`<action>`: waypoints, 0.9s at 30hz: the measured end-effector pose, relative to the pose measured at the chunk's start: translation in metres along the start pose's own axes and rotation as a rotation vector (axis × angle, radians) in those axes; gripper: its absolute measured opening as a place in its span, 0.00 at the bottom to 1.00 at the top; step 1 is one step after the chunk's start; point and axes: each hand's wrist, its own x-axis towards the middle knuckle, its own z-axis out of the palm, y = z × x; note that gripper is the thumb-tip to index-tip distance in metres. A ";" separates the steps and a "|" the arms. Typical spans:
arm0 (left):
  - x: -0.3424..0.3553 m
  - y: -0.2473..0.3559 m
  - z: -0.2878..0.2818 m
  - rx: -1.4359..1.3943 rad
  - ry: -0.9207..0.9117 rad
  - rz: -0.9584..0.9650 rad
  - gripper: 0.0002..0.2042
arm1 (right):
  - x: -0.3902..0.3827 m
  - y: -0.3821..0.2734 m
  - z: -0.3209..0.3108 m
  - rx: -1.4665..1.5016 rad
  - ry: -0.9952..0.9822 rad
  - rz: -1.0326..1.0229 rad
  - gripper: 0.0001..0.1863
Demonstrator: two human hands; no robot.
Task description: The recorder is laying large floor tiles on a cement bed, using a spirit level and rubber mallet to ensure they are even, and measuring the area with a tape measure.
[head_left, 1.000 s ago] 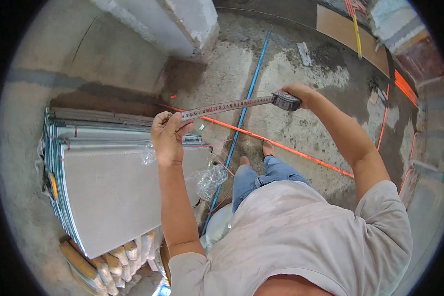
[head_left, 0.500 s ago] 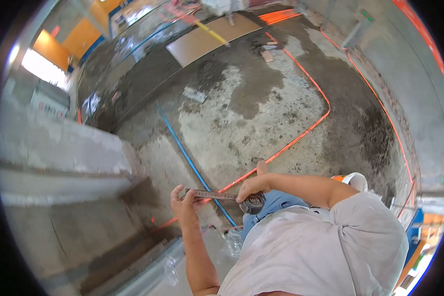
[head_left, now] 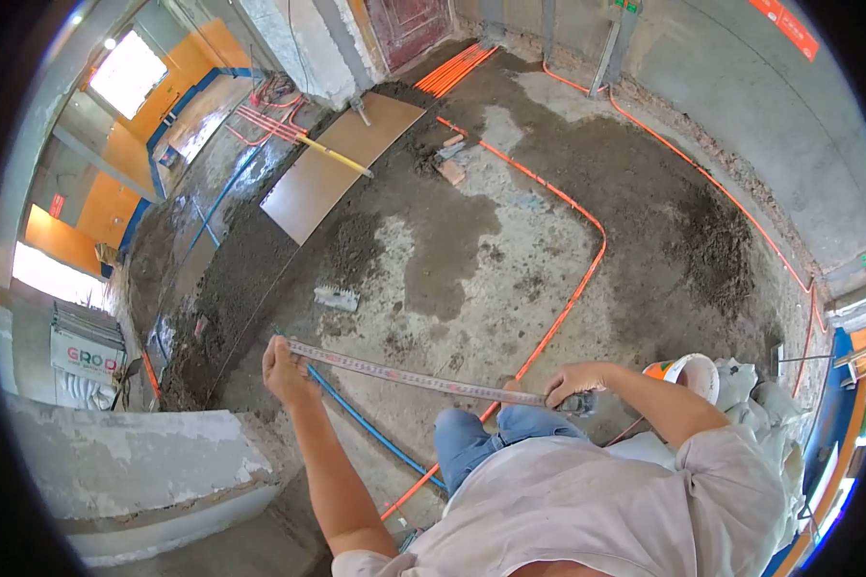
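Note:
A tape measure's pale blade (head_left: 423, 378) stretches between my two hands, slanting down to the right in front of my body. My left hand (head_left: 287, 372) pinches the blade's free end. At the other end, my right hand (head_left: 575, 382) is closed round the tape measure's case (head_left: 579, 402), which the fingers partly hide. Below the blade are my knees in blue jeans (head_left: 505, 438). A blue conduit (head_left: 370, 423) and an orange conduit (head_left: 555, 332) run over the rough floor beneath it.
A large tan tile (head_left: 342, 159) lies at the far left, crossed by a yellow level (head_left: 335, 157). A notched trowel (head_left: 337, 298) rests on the floor. On my right stand a white bucket (head_left: 695, 377) and pale sacks (head_left: 755, 413). A low plastered wall (head_left: 154, 462) is at the left.
My hands have moved apart, and much more blade now shows between them. My left hand went left and up, my right hand to the right. The view has shifted, showing more of the room.

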 end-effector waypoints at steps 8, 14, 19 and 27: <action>0.009 -0.110 0.149 0.326 -0.843 -0.093 0.16 | 0.077 -0.073 -0.064 -0.242 0.383 -0.174 0.18; -0.039 -0.165 0.276 0.265 -0.939 -0.814 0.19 | 0.160 -0.181 -0.146 0.151 0.792 -0.283 0.19; 0.043 -0.143 0.345 0.263 -1.034 -1.051 0.21 | 0.190 -0.240 -0.193 0.149 1.038 -0.246 0.17; 0.165 -0.175 0.410 0.391 -1.230 -0.912 0.24 | 0.235 -0.334 -0.248 0.459 0.854 -0.295 0.16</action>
